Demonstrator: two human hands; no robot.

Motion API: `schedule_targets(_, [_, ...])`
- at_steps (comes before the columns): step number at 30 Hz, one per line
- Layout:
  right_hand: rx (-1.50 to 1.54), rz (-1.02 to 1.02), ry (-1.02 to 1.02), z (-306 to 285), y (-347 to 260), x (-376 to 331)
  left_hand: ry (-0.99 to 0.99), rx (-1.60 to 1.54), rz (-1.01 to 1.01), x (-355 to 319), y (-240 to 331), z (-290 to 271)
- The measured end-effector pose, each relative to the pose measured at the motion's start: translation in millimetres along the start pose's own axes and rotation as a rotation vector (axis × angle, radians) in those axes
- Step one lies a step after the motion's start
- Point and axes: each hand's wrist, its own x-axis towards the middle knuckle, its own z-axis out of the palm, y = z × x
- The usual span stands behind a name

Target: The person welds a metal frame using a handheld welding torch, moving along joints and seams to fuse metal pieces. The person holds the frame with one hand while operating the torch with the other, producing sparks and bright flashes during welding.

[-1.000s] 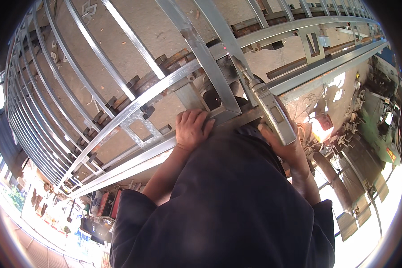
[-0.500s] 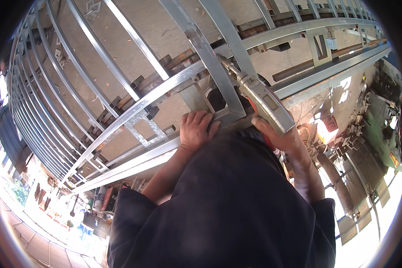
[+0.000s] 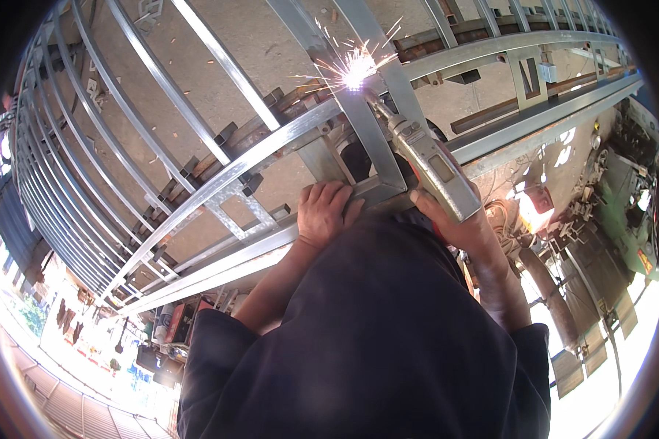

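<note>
My right hand (image 3: 463, 228) is wrapped around a handheld welding gun (image 3: 438, 170) with a boxy silver body. Its nozzle points away from me, at the joint where a wide steel upright (image 3: 368, 130) meets the long rail (image 3: 271, 140). Bright sparks (image 3: 358, 67) fly from that spot. Nearer to me, my left hand (image 3: 324, 211) bears on the metal frame (image 3: 379, 192) beside its mitred corner, fingers bent over the tube. The gun's handle is mostly hidden by my right hand.
Curved rows of bars (image 3: 154, 66) stretch off to the left. Blocks and rusty supports (image 3: 227, 134) lie under the rail. A second framed section (image 3: 527, 77) continues rightward. Cables and a pipe (image 3: 545, 285) lie at the right, near a green machine (image 3: 626, 190).
The gun has lit: a white glare and sparks now burst at its tip, where there were none. Both hands keep nearly the same places.
</note>
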Motion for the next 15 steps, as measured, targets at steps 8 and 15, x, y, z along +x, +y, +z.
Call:
schedule_targets(8, [-0.062, -0.078, 0.014, 3.5, 0.1, -0.5, 0.021, 0.008, 0.039, -2.1, -3.9, 3.2])
schedule_targets(15, [-0.058, -0.104, 0.018, 3.0, -0.3, -1.0, 0.025, 0.009, 0.037, -1.8, -3.6, 3.0])
